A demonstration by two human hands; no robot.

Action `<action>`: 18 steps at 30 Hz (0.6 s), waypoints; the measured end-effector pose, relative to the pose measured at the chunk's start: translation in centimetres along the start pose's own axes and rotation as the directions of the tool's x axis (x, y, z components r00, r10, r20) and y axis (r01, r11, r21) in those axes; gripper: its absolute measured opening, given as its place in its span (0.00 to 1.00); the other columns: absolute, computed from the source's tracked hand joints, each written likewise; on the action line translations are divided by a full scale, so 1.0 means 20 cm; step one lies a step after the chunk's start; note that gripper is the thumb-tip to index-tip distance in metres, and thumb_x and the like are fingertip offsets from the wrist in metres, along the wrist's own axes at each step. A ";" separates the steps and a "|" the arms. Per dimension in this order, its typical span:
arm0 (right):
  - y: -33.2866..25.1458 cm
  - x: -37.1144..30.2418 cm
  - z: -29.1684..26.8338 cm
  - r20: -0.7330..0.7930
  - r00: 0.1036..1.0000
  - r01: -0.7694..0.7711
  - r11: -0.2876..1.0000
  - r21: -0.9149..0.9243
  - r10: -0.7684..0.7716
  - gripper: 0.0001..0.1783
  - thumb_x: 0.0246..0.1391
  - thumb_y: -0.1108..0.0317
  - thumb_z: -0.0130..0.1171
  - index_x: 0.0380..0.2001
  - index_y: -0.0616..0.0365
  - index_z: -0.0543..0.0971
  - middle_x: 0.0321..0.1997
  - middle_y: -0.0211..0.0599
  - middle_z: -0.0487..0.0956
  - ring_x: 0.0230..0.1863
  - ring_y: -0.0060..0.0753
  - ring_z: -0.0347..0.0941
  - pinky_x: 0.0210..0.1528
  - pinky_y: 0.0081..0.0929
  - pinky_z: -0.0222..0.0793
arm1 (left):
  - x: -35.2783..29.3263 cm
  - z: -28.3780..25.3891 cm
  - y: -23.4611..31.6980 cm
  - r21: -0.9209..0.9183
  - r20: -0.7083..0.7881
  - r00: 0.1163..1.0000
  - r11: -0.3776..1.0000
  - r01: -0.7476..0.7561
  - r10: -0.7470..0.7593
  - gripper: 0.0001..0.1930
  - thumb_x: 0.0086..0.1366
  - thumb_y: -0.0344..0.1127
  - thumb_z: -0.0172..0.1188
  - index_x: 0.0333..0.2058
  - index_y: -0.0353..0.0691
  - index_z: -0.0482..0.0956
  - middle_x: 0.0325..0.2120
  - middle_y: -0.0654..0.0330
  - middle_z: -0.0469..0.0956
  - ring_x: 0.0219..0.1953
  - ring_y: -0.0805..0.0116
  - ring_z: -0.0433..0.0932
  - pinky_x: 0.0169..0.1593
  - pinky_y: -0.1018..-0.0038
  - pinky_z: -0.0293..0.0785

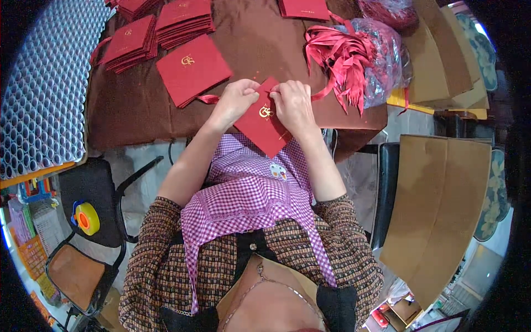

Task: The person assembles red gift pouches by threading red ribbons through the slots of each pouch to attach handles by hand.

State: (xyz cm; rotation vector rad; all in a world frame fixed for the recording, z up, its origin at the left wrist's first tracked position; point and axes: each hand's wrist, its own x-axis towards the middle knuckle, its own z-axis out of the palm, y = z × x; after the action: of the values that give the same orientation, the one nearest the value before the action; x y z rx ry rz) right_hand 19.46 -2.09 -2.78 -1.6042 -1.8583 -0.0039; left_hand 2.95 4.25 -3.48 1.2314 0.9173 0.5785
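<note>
A flat red square card (265, 124) with a gold emblem hangs cornerwise over the table's near edge, in front of my apron. At its upper left edge, my left hand (239, 102) pinches with closed fingers. My right hand (293, 105) grips the upper right edge, thumb lying near the top corner. Red ribbon (209, 99) shows beside my left hand, and another strip (323, 93) runs out past my right hand; whether either passes through the card is hidden by my fingers. A stack of similar red cards (193, 69) lies just beyond my left hand.
More red card stacks (185, 25) stand at the far left of the brown-covered table (265, 41). On the right lies a heap of red ribbons (345, 61) against clear plastic bags (387, 63). Cardboard (437, 210), a chair (91, 205) and a tape roll (87, 218) are nearby.
</note>
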 end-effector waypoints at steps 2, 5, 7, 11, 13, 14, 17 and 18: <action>0.00 0.00 -0.01 0.049 0.999 0.009 0.998 -0.059 -0.006 0.04 0.47 0.70 0.60 0.27 0.57 0.76 0.28 0.37 0.75 0.36 0.41 0.70 0.42 0.38 0.59 | 0.00 0.00 0.00 0.000 -0.008 1.000 1.000 -0.009 0.009 0.16 0.59 0.25 0.55 0.46 0.28 0.72 0.33 0.60 0.78 0.34 0.77 0.75 0.39 0.81 0.72; -0.01 0.02 -0.04 0.087 0.995 0.058 0.993 -0.104 -0.049 0.04 0.50 0.69 0.58 0.28 0.58 0.75 0.29 0.38 0.75 0.36 0.42 0.70 0.42 0.38 0.59 | -0.02 0.01 0.02 -0.070 0.009 1.000 0.997 -0.020 0.020 0.16 0.59 0.25 0.55 0.47 0.28 0.72 0.33 0.60 0.78 0.34 0.78 0.75 0.39 0.81 0.72; -0.03 0.04 -0.05 0.129 0.990 0.069 0.987 -0.142 -0.051 0.05 0.51 0.69 0.56 0.28 0.58 0.75 0.29 0.39 0.75 0.36 0.42 0.70 0.42 0.38 0.59 | -0.01 0.00 -0.01 -0.055 0.008 1.000 0.998 -0.025 0.026 0.16 0.59 0.25 0.55 0.47 0.28 0.72 0.33 0.61 0.78 0.34 0.78 0.75 0.39 0.81 0.72; -0.03 0.05 -0.06 0.163 0.982 0.121 0.978 -0.168 -0.093 0.05 0.53 0.68 0.54 0.28 0.59 0.74 0.29 0.40 0.74 0.35 0.42 0.69 0.41 0.38 0.58 | -0.01 -0.01 -0.01 -0.055 0.014 1.000 0.998 -0.026 0.027 0.16 0.59 0.25 0.56 0.46 0.28 0.72 0.33 0.62 0.78 0.34 0.78 0.74 0.39 0.82 0.71; -0.01 0.04 -0.05 0.151 0.983 0.126 0.978 -0.165 -0.101 0.05 0.53 0.68 0.54 0.28 0.59 0.73 0.29 0.40 0.74 0.35 0.42 0.69 0.41 0.38 0.58 | -0.02 0.00 0.00 -0.054 0.005 1.000 0.998 -0.029 0.029 0.15 0.59 0.25 0.56 0.46 0.29 0.73 0.32 0.62 0.78 0.34 0.78 0.74 0.39 0.82 0.71; -0.01 0.04 -0.05 0.138 0.985 0.129 0.979 -0.160 -0.107 0.05 0.53 0.68 0.54 0.27 0.58 0.72 0.28 0.40 0.73 0.35 0.42 0.69 0.40 0.38 0.58 | -0.02 0.01 0.00 -0.052 -0.003 1.000 0.998 -0.032 0.032 0.15 0.59 0.25 0.56 0.46 0.29 0.73 0.32 0.62 0.78 0.34 0.78 0.74 0.39 0.82 0.71; 0.00 0.03 -0.03 0.133 0.984 0.142 0.972 -0.185 -0.118 0.06 0.53 0.68 0.55 0.25 0.58 0.71 0.28 0.40 0.74 0.34 0.42 0.69 0.39 0.38 0.58 | -0.01 0.00 -0.01 -0.067 0.003 1.000 0.998 -0.020 0.020 0.15 0.59 0.25 0.56 0.45 0.29 0.73 0.32 0.62 0.78 0.34 0.78 0.74 0.39 0.82 0.71; 0.00 0.04 -0.03 0.134 0.984 0.143 0.972 -0.185 -0.119 0.06 0.53 0.68 0.55 0.25 0.58 0.71 0.28 0.40 0.74 0.34 0.42 0.69 0.39 0.38 0.58 | -0.01 0.00 -0.02 -0.068 0.002 1.000 0.997 -0.019 0.020 0.15 0.59 0.25 0.56 0.45 0.29 0.73 0.32 0.62 0.78 0.34 0.78 0.74 0.39 0.82 0.71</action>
State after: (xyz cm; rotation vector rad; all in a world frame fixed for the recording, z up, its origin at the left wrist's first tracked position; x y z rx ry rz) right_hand 19.76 -1.70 -2.02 -1.6384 -2.1116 -0.1524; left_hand 2.87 4.05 -3.80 1.1806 0.8778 0.6190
